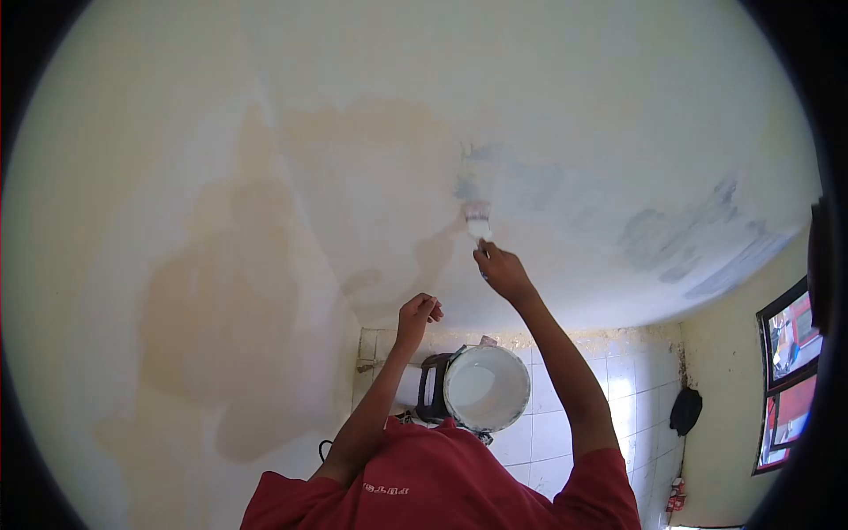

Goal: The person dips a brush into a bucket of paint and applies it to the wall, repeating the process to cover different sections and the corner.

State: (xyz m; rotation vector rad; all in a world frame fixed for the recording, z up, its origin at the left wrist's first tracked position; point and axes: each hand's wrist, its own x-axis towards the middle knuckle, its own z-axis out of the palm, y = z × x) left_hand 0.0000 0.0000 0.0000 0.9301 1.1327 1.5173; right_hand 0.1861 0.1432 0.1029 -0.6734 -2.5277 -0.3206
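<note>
My right hand (503,270) is closed around the handle of a paintbrush (478,224). The brush points up, its bristles against the wall (380,194) just below a small grey patch. White paint covers much of the brush. Lower and to the left, my left hand (420,313) hangs in front of the wall, fingers loosely curled and a little apart, with nothing visible in it. Below both hands, a round bucket (526,389) with whitish paint inside stands near the foot of the wall.
Beside the bucket is a black-framed object (427,389), perhaps a stool or ladder. White tiles (549,435) cover the floor. A black item (685,412) lies by the right wall, below a dark-framed window (786,380). Grey smudges (680,238) and beige patches mark the walls.
</note>
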